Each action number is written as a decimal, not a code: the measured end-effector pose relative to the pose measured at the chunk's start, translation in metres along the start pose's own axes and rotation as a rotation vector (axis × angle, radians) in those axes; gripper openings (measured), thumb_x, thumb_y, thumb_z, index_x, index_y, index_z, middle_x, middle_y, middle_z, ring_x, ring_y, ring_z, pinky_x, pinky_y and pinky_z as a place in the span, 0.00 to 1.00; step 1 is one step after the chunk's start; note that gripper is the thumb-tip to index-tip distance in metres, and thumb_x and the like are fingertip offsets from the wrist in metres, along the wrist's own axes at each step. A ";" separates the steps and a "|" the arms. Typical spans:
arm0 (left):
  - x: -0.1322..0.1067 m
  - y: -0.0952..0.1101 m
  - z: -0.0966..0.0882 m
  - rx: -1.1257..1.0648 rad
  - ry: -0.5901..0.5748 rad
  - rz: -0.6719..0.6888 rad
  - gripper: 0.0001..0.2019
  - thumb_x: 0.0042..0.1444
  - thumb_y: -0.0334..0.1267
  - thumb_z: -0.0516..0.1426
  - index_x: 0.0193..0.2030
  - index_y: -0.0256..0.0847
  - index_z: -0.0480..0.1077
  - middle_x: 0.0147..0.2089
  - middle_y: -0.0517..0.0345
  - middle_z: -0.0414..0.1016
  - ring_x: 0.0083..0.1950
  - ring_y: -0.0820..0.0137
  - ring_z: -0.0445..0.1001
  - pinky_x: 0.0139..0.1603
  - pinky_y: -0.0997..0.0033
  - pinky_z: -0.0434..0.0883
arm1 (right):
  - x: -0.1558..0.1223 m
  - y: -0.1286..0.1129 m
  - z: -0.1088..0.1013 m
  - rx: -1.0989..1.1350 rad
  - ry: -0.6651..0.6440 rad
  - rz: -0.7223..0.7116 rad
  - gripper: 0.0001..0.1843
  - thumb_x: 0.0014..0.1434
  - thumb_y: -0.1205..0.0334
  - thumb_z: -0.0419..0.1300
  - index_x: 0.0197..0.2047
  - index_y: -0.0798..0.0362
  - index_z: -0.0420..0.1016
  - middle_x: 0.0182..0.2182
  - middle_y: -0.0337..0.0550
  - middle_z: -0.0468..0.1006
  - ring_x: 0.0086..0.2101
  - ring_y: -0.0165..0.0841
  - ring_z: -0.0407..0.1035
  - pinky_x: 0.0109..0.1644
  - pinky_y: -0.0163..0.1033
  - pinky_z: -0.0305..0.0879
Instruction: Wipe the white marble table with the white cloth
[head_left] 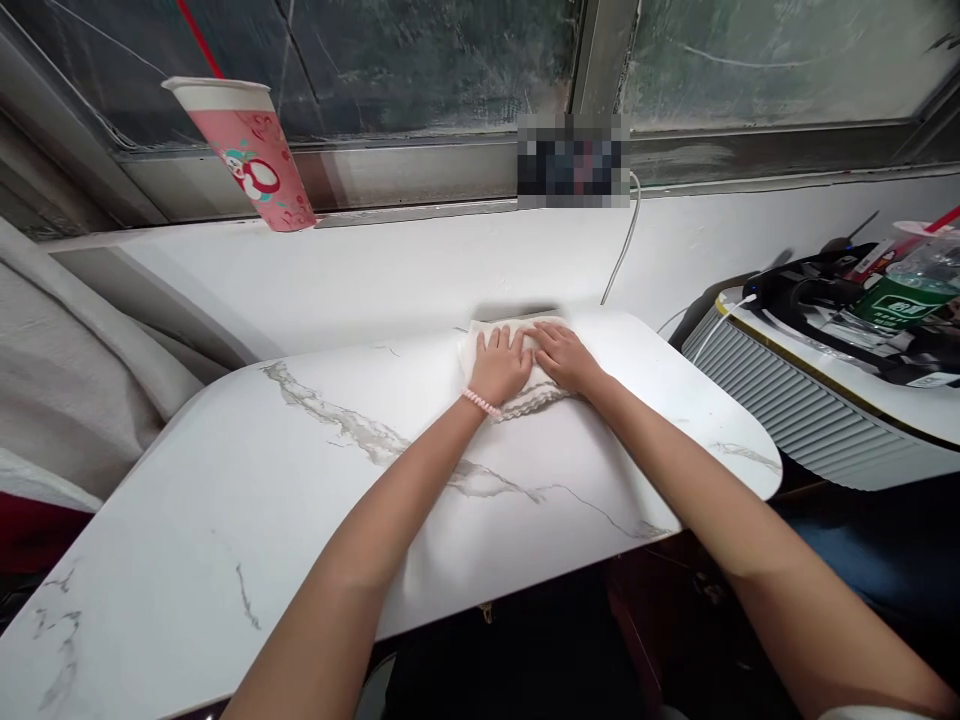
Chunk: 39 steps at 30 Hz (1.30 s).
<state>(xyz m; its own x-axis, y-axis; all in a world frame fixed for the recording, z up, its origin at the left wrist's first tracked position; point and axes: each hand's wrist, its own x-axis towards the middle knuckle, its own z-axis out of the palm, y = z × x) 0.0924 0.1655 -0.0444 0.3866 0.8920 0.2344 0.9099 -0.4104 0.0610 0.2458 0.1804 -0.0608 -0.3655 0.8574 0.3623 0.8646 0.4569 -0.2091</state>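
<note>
A folded off-white cloth [536, 398] with a ruffled edge lies on the white marble-patterned table [300, 520], near its far edge by the wall. My left hand [501, 368], with a pink beaded band at the wrist, presses flat on the left part of the cloth, fingers stretched out. On the cloth's right part rests my right hand [564, 355], its fingers extended leftward until they nearly meet the left hand. Both palms face down, and neither hand is wrapped round anything.
A pink paper cup [259, 165] with a red straw stands on the window sill. Beside it to the right is a blurred-out object [574, 160] with a white cable [626, 240]. At right, a ribbed white cabinet [795, 400] bears a green-labelled bottle [904, 298]. A grey curtain [67, 350] hangs left.
</note>
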 end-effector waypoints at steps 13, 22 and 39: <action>-0.150 -0.013 -0.034 -0.026 0.021 0.187 0.26 0.69 0.44 0.41 0.68 0.34 0.57 0.71 0.41 0.56 0.72 0.55 0.53 0.70 0.45 0.53 | -0.119 -0.127 -0.012 -0.011 0.070 -0.016 0.30 0.64 0.58 0.45 0.68 0.55 0.58 0.64 0.57 0.63 0.64 0.50 0.54 0.66 0.63 0.51; -0.169 -0.081 -0.040 0.008 -0.015 0.080 0.26 0.68 0.44 0.40 0.68 0.33 0.57 0.71 0.42 0.57 0.72 0.57 0.53 0.71 0.49 0.50 | -0.070 -0.173 0.011 0.002 -0.044 -0.114 0.29 0.65 0.58 0.44 0.66 0.62 0.61 0.65 0.61 0.61 0.65 0.52 0.51 0.67 0.61 0.47; -0.065 -0.202 -0.023 -0.065 0.073 0.025 0.22 0.67 0.41 0.42 0.63 0.39 0.62 0.66 0.47 0.65 0.67 0.60 0.61 0.68 0.54 0.56 | 0.084 -0.177 0.072 0.020 0.025 -0.044 0.22 0.65 0.65 0.46 0.60 0.60 0.66 0.59 0.57 0.68 0.60 0.46 0.57 0.65 0.53 0.48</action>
<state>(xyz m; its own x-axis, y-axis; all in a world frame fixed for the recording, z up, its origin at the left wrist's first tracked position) -0.1200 0.1856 -0.0498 0.3947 0.8663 0.3062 0.8877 -0.4455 0.1163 0.0369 0.1886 -0.0583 -0.3942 0.8304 0.3938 0.8408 0.4989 -0.2102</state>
